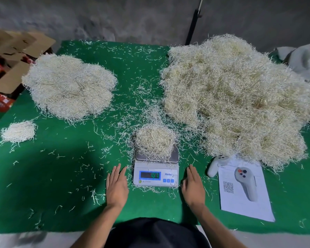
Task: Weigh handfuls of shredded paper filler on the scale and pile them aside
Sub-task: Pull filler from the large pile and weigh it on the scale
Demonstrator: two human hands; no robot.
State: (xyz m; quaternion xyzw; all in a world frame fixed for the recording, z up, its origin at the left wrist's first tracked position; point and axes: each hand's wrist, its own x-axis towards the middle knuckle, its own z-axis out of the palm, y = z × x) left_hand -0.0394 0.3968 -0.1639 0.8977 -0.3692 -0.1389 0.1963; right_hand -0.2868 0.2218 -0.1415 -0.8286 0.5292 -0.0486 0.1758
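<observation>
A: What lies around the scale [156, 171]?

B: It stands on a green surface [61, 185]. To its right lie a printed sheet [245, 203] with a square code and, touching that sheet's far corner, a white handheld controller [215, 166]. Far right of the scale sits the big heap [236, 99] of shredded paper, its near edge lying over the sheet's top. Far left of the scale is a flatter pile [68, 85], and nearer, a small clump [18, 131]. Loose shreds [138, 97] are strewn between the piles and all round the scale. Cardboard boxes [16, 56] stand beyond the surface's left edge.

A: Anything hard to make out?

B: The display's green digits are blurred; I cannot read them surely. The sheet's small print is illegible. Grey cloth [301, 59] at far right is cut off by the frame.

A: And the handful being weighed?

B: A mound of filler [155, 139] rests on the scale's platform, beyond both hands. The left hand [117, 187] lies flat just left of the scale, the right hand [193, 187] flat just right of it, fingers straight, holding nothing, neither touching the mound.
</observation>
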